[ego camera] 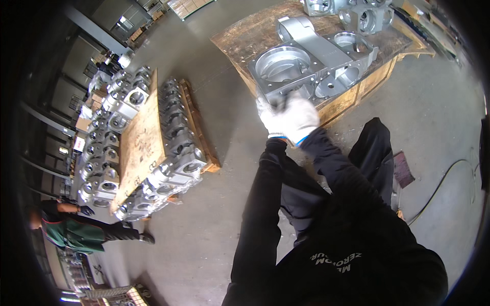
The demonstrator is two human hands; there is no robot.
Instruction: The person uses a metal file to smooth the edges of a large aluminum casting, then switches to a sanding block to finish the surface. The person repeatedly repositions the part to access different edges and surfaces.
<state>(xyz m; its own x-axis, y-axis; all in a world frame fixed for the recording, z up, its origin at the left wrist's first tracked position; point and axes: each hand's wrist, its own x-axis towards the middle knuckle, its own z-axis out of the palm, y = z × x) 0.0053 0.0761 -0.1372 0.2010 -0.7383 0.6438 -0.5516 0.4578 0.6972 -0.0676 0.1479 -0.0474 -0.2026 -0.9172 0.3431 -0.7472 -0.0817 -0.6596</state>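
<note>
A large machined metal casting (321, 49) lies on a wooden crate top (245, 34), with a wide round bore at its near left corner and further bores to the right. Against its near side, my left hand (269, 116) and my right hand (302, 116) are close together, both in white knit gloves with blue-edged cuffs. The right glove partly covers the left. Something dark and blurred shows between the fingers; what it is, or whether either hand grips it, is unclear. My fingertips are blurred and partly hidden.
More metal castings (367, 19) stand at the crate's far end. To the left, rows of castings (178, 122) and a plywood sheet (141, 141) sit on a pallet (199, 126). A person in a green apron (76, 233) is beyond. A cable (436, 191) lies on the floor at right.
</note>
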